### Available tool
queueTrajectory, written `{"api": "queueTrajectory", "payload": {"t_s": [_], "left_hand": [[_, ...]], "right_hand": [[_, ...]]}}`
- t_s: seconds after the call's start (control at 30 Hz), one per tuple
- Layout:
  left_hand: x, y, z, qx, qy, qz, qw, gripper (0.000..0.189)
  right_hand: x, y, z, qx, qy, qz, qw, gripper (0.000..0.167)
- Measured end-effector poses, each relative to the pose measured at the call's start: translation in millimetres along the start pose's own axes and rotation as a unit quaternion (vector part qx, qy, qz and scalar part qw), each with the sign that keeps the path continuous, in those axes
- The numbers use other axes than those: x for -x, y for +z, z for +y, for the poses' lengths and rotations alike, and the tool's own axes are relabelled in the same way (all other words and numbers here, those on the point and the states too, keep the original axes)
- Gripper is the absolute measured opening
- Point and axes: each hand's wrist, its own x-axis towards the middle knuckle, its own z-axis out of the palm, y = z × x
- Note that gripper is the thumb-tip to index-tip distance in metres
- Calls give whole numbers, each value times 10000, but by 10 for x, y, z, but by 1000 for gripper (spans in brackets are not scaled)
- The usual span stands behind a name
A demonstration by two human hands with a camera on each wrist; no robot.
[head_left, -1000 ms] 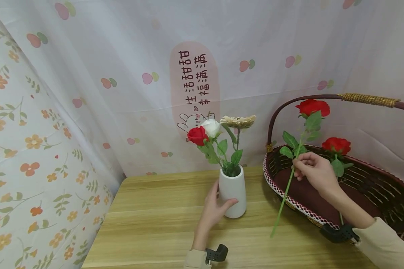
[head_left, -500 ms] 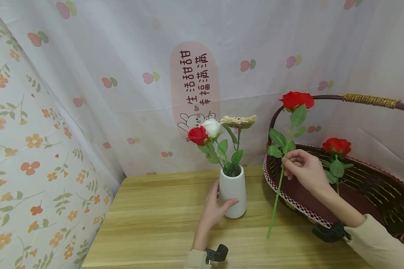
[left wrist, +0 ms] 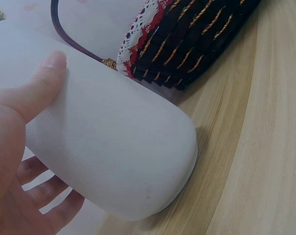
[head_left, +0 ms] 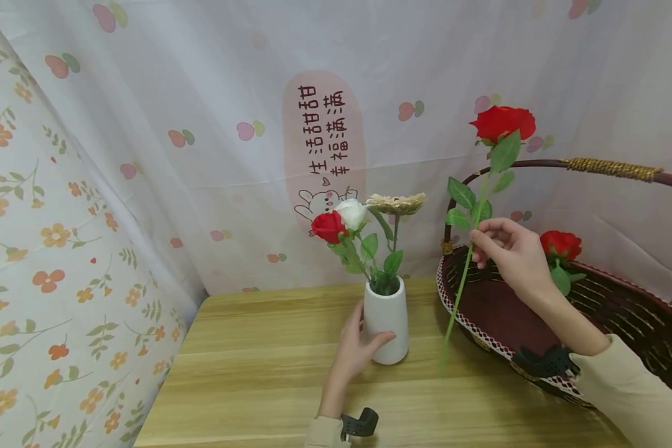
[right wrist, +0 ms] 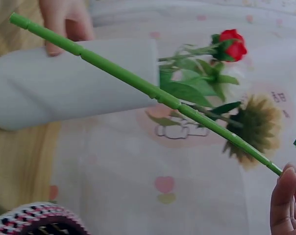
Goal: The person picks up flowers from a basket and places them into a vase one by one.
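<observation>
A white vase stands on the wooden table, holding a red rose, a white rose and a beige daisy-like flower. My left hand holds the vase from its left side, thumb across the front and fingers behind, as the left wrist view shows. Over the basket's left rim, my right hand pinches the green stem of a large red rose between thumb and fingers. Its bloom points up, and its bare stem end slants down toward the table. The right wrist view shows that stem crossing in front of the vase.
A dark woven basket with lace trim and an arched handle stands at the right. Another red rose rests in it. A printed curtain hangs behind the table, and a floral cloth hangs at the left.
My right hand has moved left and then up with the red rose, whose bloom now stands above the basket handle. The left hand and the vase have stayed in place.
</observation>
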Motion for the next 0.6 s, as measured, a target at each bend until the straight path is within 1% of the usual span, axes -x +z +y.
{"api": "queueTrajectory", "payload": {"t_s": [0.13, 0.2, 0.43, 0.6], "left_hand": [[2, 5, -1, -25, -4, 18, 10000, 82], [2, 6, -4, -27, -6, 23, 10000, 82], [2, 8, -18, -24, -62, 21, 10000, 84], [-1, 7, -25, -45, -40, 9, 10000, 84]], "right_hand": [[-84, -22, -89, -696, -133, 169, 9973, 8], [-119, -28, -132, -904, -195, 251, 9954, 8], [-215, -16, -242, -1063, -308, 491, 9926, 13], [-277, 4, -307, -1474, -354, 616, 9865, 13]]}}
